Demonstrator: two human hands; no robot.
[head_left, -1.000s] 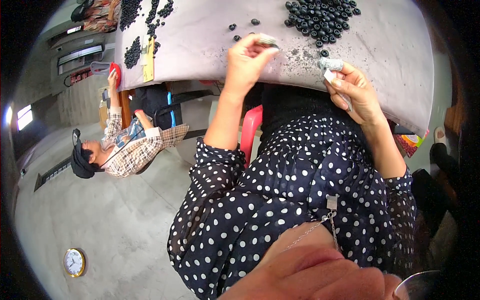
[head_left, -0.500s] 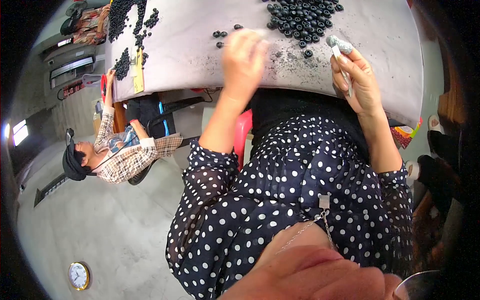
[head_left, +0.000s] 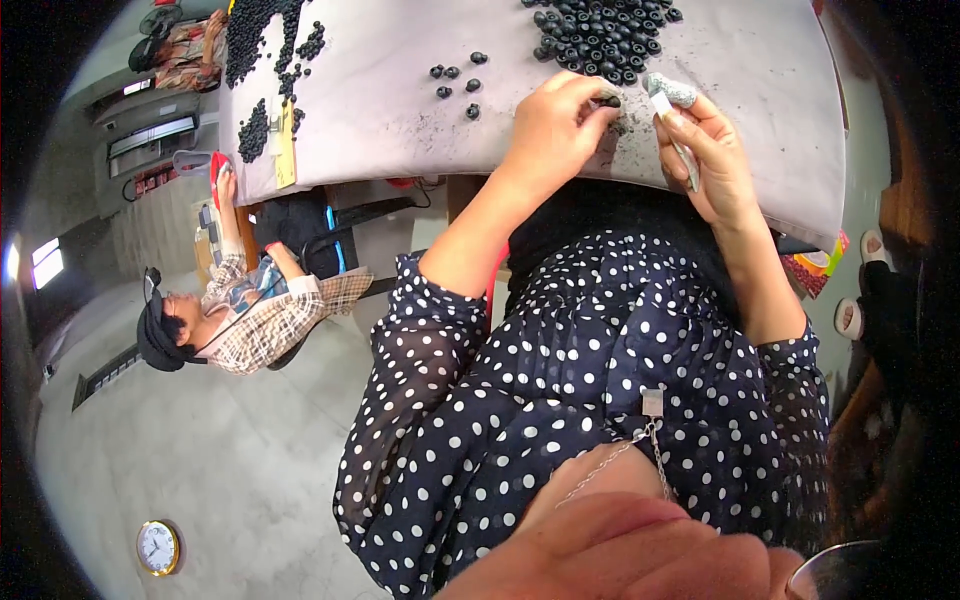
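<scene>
Left hand: the left hand, upper middle of the frame, has its fingers drawn together, pinching a small round black part at the fingertips, just above the grey table top.
Right hand: the right hand, upper right of centre, is closed around a thin pale stick-like tool; its forefinger wears a grey fabric finger cover.
Part in hand: it sits between the two hands, touching the left fingertips, just below the heap of small round black parts at the top edge.
Loose pieces: a few stray black round pieces lie left of the left hand; dark crumbs dust the table by the hands.
Doing it well: judging from the grip, keep the part pinched firmly near the table edge, bring the tool tip to it slowly, and let trimmings fall on the table, not the lap.
Nearby: another person in a checked shirt sits at the left, a hand reaching to a second dark heap of parts.
</scene>
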